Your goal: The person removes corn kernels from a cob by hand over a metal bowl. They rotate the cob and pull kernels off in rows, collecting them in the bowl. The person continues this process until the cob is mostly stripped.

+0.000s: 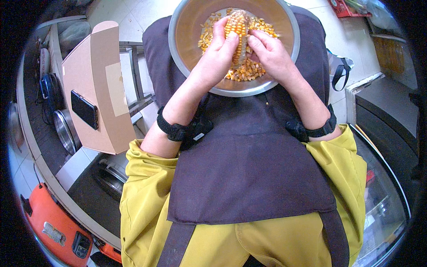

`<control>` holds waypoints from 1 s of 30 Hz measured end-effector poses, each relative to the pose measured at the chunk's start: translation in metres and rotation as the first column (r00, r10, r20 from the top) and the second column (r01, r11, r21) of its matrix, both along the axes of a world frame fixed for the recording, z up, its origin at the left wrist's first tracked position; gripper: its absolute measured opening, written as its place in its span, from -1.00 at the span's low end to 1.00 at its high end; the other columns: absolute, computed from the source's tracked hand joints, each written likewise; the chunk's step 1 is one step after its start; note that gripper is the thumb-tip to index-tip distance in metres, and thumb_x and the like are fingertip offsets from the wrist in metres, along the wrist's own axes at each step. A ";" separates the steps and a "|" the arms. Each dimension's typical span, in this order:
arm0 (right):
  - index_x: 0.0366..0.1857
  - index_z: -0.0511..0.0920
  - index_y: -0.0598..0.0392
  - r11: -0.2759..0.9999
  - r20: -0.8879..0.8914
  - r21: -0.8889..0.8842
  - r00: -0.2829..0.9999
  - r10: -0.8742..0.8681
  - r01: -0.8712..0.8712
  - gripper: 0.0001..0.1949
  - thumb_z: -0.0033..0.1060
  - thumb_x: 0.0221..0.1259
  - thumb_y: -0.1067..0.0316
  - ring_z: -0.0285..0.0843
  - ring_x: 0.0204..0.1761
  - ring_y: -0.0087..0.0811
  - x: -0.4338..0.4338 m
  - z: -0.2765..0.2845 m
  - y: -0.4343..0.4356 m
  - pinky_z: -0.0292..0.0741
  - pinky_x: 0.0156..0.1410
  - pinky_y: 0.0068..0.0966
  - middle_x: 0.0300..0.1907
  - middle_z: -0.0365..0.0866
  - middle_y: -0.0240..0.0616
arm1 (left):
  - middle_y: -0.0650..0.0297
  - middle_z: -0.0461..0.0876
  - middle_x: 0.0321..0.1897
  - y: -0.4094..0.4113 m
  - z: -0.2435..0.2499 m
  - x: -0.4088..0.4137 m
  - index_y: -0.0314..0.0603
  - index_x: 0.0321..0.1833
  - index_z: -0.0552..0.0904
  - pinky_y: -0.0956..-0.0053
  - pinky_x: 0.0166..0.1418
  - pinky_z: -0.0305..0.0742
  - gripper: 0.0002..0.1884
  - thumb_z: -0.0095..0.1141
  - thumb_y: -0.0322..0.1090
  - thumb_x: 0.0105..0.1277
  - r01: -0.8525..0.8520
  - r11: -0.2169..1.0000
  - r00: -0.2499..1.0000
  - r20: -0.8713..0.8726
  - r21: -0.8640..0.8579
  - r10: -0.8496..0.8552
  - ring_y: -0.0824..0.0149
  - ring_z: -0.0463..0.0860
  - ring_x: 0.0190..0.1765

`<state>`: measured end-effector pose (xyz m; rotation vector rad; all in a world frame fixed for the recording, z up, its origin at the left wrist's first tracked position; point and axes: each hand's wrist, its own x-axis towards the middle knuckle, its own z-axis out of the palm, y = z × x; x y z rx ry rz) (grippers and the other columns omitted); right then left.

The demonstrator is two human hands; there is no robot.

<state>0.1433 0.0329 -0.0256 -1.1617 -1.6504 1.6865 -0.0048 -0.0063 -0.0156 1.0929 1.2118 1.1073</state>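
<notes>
A partly stripped ear of dried corn (237, 31) is held over a steel bowl (186, 40), which rests on my lap. My left hand (222, 46) grips the ear from the left, its thumb lying across the kernels. At the ear's right side is my right hand (268, 50), its thumb and fingertips pinched at the kernel rows; whether a loose kernel is between them is hard to see. Bare cob shows along the lower right of the ear. Loose yellow corn kernels (247, 70) cover much of the bowl's bottom.
To the left, a smartphone (84, 109) lies on a cardboard box (110, 133). Stacked metal pans (66, 130) stand beyond it. An orange case (55, 223) sits at lower left. A dark apron (250, 173) covers my lap. On the right is a glass-topped case (383, 203).
</notes>
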 end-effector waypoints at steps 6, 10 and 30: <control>-0.22 0.47 0.27 0.987 -0.010 0.139 0.997 -0.075 0.076 -0.62 -0.11 0.27 0.08 0.47 -0.40 -0.53 -0.004 -0.004 0.004 0.43 -0.25 -0.56 -0.43 0.49 -0.27 | -0.02 0.27 0.12 -0.002 0.004 0.004 -0.31 0.27 0.02 0.42 0.26 0.14 -0.50 -0.26 -0.27 0.34 0.022 1.000 0.998 -0.065 0.002 -0.022 0.23 0.25 0.20; -0.16 0.46 0.19 0.988 -0.138 -0.093 0.981 -0.134 0.122 -0.64 -0.10 0.27 0.06 0.42 -0.35 -0.62 -0.003 0.006 0.000 0.42 -0.24 -0.64 -0.37 0.47 -0.39 | -0.04 0.26 0.13 -0.001 0.005 0.002 -0.33 0.27 0.01 0.40 0.27 0.14 -0.48 -0.24 -0.26 0.32 0.036 0.999 0.998 -0.053 -0.017 -0.037 0.21 0.26 0.21; -0.11 0.46 0.06 0.941 -0.176 -0.336 0.979 -0.105 0.041 -0.71 -0.13 0.29 0.10 0.36 -0.23 -0.71 0.003 0.008 0.007 0.35 -0.24 -0.74 -0.23 0.47 -0.47 | -0.02 0.25 0.14 -0.006 0.007 0.004 -0.26 0.28 0.03 0.41 0.28 0.13 -0.49 -0.19 -0.31 0.31 0.123 0.992 0.981 -0.153 0.034 -0.117 0.19 0.25 0.23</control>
